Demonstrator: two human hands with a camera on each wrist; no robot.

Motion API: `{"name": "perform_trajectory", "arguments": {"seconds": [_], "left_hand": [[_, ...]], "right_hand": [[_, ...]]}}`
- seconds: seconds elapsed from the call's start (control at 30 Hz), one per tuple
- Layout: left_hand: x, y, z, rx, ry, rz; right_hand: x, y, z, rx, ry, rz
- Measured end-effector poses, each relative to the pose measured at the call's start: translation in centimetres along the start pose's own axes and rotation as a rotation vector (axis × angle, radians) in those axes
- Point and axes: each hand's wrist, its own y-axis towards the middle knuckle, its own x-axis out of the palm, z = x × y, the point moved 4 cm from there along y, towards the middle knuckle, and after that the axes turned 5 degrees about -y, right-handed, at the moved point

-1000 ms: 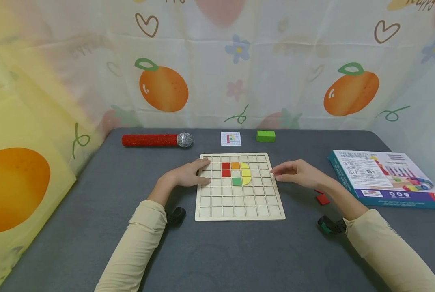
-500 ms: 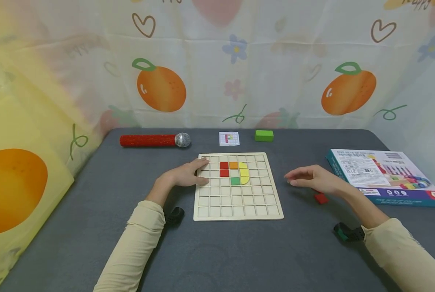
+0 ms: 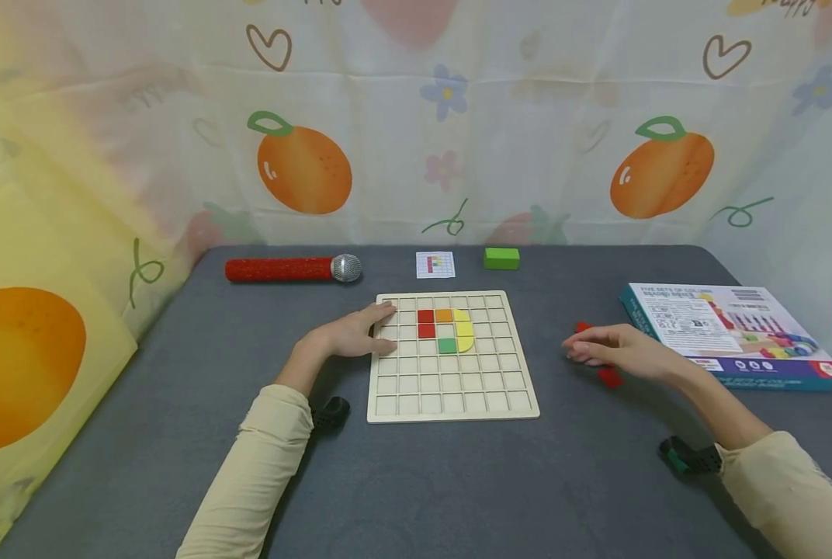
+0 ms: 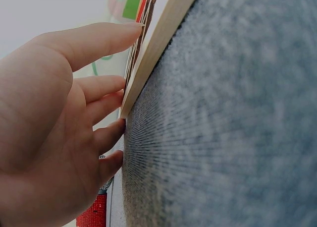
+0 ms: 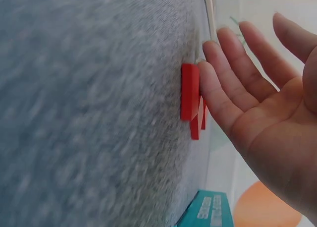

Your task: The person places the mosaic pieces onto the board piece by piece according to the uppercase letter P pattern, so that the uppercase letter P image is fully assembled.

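Note:
A pale wooden grid board [image 3: 452,404] lies flat on the table. In its cells sit red tiles [image 3: 426,324], an orange tile [image 3: 444,315], a green tile [image 3: 447,345] and a rounded yellow strip [image 3: 464,331]. My left hand [image 3: 351,334] rests on the board's left edge, thumb and fingers extended. To the right of the board, my right hand [image 3: 617,347] hovers over loose red tiles [image 3: 610,378], holding nothing. The right wrist view shows the little finger beside the nearest red tile [image 5: 188,92]; whether they touch I cannot tell.
Behind the board lie a red microphone [image 3: 279,269], a small pattern card [image 3: 435,265] and a green block [image 3: 502,258]. A flat teal-edged box [image 3: 730,334] is at the right, beyond my right hand. A printed cloth [image 3: 388,155] hangs behind the table.
My right hand has moved right, away from the board's right edge, to over the loose red tiles. The left hand stays on the board. The head view has shifted slightly.

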Motion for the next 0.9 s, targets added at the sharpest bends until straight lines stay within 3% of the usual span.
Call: {"name": "perform_trajectory", "arguments": {"seconds": [0.67,0.9], "left_hand": [[0.0,0.1,-0.1,0.009,-0.013,0.007],[0.1,0.2,-0.1,-0.002,-0.004,0.006]], "right_hand": [[-0.7,-2.6,0.8,0.046,-0.034,0.052],[-0.7,-3.4,1.3,-0.047,-0.117,0.053]]}}
